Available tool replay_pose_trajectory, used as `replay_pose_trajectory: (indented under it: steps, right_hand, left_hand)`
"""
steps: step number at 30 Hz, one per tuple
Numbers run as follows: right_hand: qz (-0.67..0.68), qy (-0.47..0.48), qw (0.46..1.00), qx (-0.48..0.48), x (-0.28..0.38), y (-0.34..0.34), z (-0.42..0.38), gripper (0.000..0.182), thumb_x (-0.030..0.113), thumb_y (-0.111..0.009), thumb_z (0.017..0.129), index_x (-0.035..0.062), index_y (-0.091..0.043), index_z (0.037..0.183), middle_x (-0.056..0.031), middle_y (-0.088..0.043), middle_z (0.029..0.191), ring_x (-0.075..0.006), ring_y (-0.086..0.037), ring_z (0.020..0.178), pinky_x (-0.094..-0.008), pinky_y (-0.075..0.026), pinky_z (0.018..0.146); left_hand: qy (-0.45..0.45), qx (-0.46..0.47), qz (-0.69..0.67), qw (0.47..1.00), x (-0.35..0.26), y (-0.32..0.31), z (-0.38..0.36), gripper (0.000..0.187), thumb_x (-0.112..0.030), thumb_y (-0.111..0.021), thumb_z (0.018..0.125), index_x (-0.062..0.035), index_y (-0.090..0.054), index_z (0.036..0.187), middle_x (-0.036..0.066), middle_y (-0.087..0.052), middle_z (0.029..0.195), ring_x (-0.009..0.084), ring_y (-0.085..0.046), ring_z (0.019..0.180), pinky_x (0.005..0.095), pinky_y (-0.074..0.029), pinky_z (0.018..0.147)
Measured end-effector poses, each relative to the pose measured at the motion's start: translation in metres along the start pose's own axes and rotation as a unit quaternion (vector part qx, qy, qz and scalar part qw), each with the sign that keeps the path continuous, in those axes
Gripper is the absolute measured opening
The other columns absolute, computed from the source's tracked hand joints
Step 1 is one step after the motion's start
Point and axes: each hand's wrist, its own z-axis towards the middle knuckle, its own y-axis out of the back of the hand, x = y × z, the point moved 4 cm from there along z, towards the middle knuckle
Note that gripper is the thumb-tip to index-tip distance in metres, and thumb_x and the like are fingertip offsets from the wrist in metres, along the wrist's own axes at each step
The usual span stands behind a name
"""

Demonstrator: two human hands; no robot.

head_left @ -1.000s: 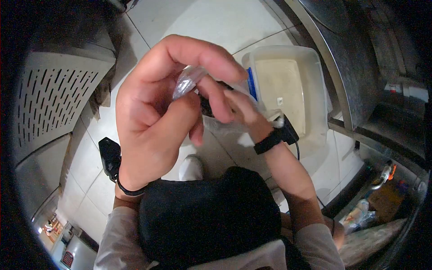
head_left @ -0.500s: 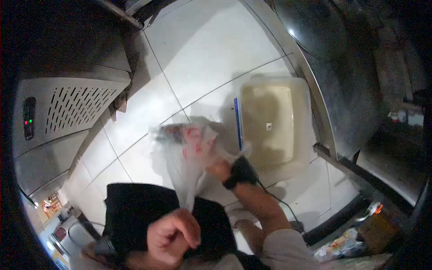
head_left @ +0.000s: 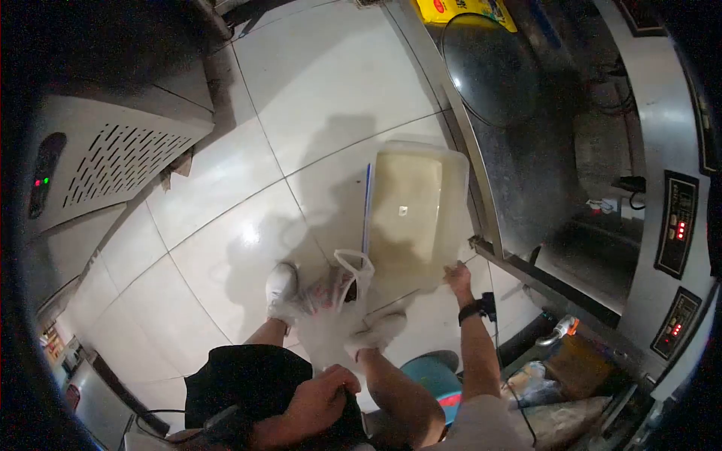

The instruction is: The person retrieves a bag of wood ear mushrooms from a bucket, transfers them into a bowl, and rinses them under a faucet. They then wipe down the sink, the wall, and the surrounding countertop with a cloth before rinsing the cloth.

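My left hand [head_left: 327,395] is closed on one end of a translucent white plastic bag [head_left: 327,331] with red print. The bag spreads between my shoes, its handle loops near the tub; a dark bit shows by them, and I cannot make out its contents. My right hand [head_left: 459,282], with a dark band on the wrist, has its fingers curled at the near right corner of a large translucent plastic tub [head_left: 456,225]. The tub stands on the floor and looks pale yellowish inside, with a small white square in the middle.
A steel counter [head_left: 519,158] with a round glass lid [head_left: 492,71] and a yellow packet [head_left: 462,11] runs along the right. A vented appliance [head_left: 113,165] stands at left. Near my right leg are a teal bucket [head_left: 432,372] and plastic-wrapped goods [head_left: 534,379].
My right hand has left the bag and moved right to the tub's corner. The bag has come down closer to my feet, with my left hand still on its end. The view has shifted.
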Motion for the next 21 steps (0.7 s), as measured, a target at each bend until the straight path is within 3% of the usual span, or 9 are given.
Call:
replay_pose_trajectory:
  steps: [2,5,8,10,12,13,15,19,21]
  right_hand:
    - [0.389,0.011,0.921,0.021,0.016,-0.015,-0.015,0.025,0.02,-0.059,0.081,0.0004,-0.048,0.091,-0.0019,-0.058,0.082,-0.0191,-0.054,0.07,-0.0292,-0.045,0.061]
    - [0.003,0.009,1.0,-0.027,0.152,0.062,-0.081,0.014,0.016,-0.05,0.084,0.0022,-0.046,0.088,-0.015,-0.054,0.069,-0.0313,-0.052,0.06,-0.0366,-0.042,0.054]
    - [-0.051,0.014,0.997,-0.049,0.195,0.128,-0.125,0.01,0.013,-0.046,0.086,0.0039,-0.046,0.088,-0.0196,-0.05,0.059,-0.0392,-0.047,0.051,-0.0396,-0.04,0.048]
    - [-0.012,0.036,0.997,-0.074,0.184,0.172,-0.144,0.011,0.015,-0.046,0.087,0.0038,-0.046,0.09,-0.0178,-0.049,0.06,-0.0321,-0.049,0.05,-0.0381,-0.039,0.048]
    - [0.08,-0.022,0.994,-0.069,0.169,0.206,-0.158,0.024,0.02,-0.049,0.089,0.0005,-0.05,0.103,-0.0033,-0.051,0.063,-0.0116,-0.046,0.053,-0.0267,-0.038,0.049]
    - [0.126,-0.021,0.987,-0.101,0.181,0.222,-0.163,0.021,0.023,-0.049,0.09,0.0033,-0.051,0.097,0.0029,-0.045,0.06,-0.0063,-0.042,0.05,-0.0217,-0.033,0.044]
    - [0.2,-0.037,0.972,-0.115,0.166,0.236,-0.158,0.019,0.023,-0.048,0.09,0.005,-0.05,0.094,0.0031,-0.043,0.058,-0.0054,-0.039,0.047,-0.0212,-0.031,0.042]
    - [0.295,-0.069,0.939,-0.163,0.158,0.257,-0.12,0.012,0.021,-0.048,0.089,0.0097,-0.047,0.085,0.0038,-0.039,0.053,-0.0051,-0.035,0.042,-0.0217,-0.026,0.036]
    - [0.407,-0.098,0.891,-0.178,0.066,0.254,-0.053,0.01,0.02,-0.049,0.087,0.0107,-0.046,0.083,0.0035,-0.04,0.053,-0.0075,-0.038,0.042,-0.0237,-0.028,0.036]
  left_hand:
    - [0.087,0.136,0.159,0.974,0.011,-0.009,-0.01,0.014,-0.004,-0.046,0.079,-0.0074,-0.053,0.09,0.011,-0.056,0.094,0.0314,-0.058,0.083,0.0382,-0.046,0.073]
    - [0.141,0.206,0.221,0.943,0.026,-0.011,-0.025,0.013,-0.012,-0.048,0.081,-0.0078,-0.054,0.091,0.011,-0.057,0.096,0.0322,-0.058,0.085,0.0409,-0.046,0.076]
    - [0.129,0.183,0.162,0.961,0.026,-0.006,-0.04,0.013,-0.011,-0.049,0.08,-0.0078,-0.055,0.09,0.011,-0.057,0.094,0.032,-0.058,0.085,0.0399,-0.046,0.074]
    - [0.122,0.132,0.168,0.969,0.01,-0.002,-0.055,0.013,-0.008,-0.047,0.079,-0.0064,-0.055,0.089,0.012,-0.058,0.091,0.0313,-0.059,0.084,0.0391,-0.047,0.073]
    - [0.094,0.085,0.107,0.986,0.007,-0.005,-0.072,0.017,-0.001,-0.046,0.076,-0.0048,-0.054,0.091,0.014,-0.055,0.091,0.0313,-0.057,0.081,0.0374,-0.046,0.072]
    - [0.093,0.082,0.108,0.986,0.003,-0.009,-0.082,0.017,-0.001,-0.046,0.076,-0.0048,-0.054,0.091,0.014,-0.055,0.091,0.0313,-0.057,0.081,0.0374,-0.046,0.072]
    - [0.066,-0.004,-0.009,0.998,-0.01,-0.007,-0.097,0.022,0.003,-0.044,0.074,-0.0041,-0.053,0.093,0.014,-0.052,0.092,0.0309,-0.055,0.078,0.0363,-0.045,0.07]
    - [0.023,-0.047,0.089,0.995,-0.061,0.007,-0.118,0.024,0.003,-0.045,0.073,-0.0041,-0.052,0.095,0.015,-0.049,0.094,0.0303,-0.053,0.078,0.0354,-0.044,0.071]
    - [0.005,-0.129,0.107,0.986,-0.072,0.018,-0.13,0.025,0.003,-0.045,0.072,-0.004,-0.052,0.095,0.016,-0.048,0.095,0.0303,-0.052,0.083,0.0345,-0.043,0.073]
